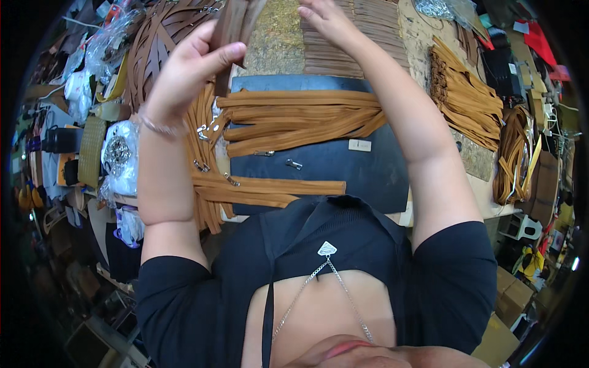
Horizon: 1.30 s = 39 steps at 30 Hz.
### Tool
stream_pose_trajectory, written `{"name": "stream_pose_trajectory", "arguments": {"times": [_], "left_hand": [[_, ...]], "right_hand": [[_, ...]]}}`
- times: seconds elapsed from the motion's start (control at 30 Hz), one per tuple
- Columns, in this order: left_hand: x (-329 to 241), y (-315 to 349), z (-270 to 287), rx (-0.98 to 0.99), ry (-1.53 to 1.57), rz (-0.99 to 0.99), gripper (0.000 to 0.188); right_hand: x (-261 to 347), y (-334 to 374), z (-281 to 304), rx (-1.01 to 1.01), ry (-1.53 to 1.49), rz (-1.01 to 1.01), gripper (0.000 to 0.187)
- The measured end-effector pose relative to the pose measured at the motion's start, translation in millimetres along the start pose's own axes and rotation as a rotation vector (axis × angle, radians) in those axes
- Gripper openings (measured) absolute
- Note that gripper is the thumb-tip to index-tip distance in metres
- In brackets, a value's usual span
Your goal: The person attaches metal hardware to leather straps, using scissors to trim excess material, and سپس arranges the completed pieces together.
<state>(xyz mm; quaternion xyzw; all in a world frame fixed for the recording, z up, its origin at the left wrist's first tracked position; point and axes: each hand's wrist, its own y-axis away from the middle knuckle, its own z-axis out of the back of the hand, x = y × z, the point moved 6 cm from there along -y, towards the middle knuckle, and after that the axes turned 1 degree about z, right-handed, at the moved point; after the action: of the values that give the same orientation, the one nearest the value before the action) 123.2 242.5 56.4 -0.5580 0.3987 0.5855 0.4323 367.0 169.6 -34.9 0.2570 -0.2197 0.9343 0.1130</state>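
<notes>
In the upper left, my left hand (195,64) is closed around a few dark brown flat strips (232,27) that stand up past the frame's top edge. My right hand (328,21) reaches to the far side of the table, its fingers stretched out and apart, with nothing visible in them. Under that hand lies a wide row of flat brown strips (356,43), side by side on the board. Closer to me, golden-brown zipper tapes (300,116) are spread over a dark mat (380,178). Small silver zipper sliders (294,164) rest on the mat.
More golden-brown tapes (270,189) lie at the near edge. A tan bundle (463,98) and a coiled bundle (514,156) are on the right. Brown straps (159,49) pile up at the far left, beside plastic-wrapped goods (121,153). A small pale tag (359,145) sits on the mat.
</notes>
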Motion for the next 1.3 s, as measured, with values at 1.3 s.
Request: {"name": "stream_pose_trajectory", "arguments": {"times": [1.3], "left_hand": [[11.5, 121.5, -178.3, -0.229, 0.376, -0.094, 0.018]], "right_hand": [[200.9, 277.9, 53.0, 0.009, -1.330, -0.421, 0.025]]}}
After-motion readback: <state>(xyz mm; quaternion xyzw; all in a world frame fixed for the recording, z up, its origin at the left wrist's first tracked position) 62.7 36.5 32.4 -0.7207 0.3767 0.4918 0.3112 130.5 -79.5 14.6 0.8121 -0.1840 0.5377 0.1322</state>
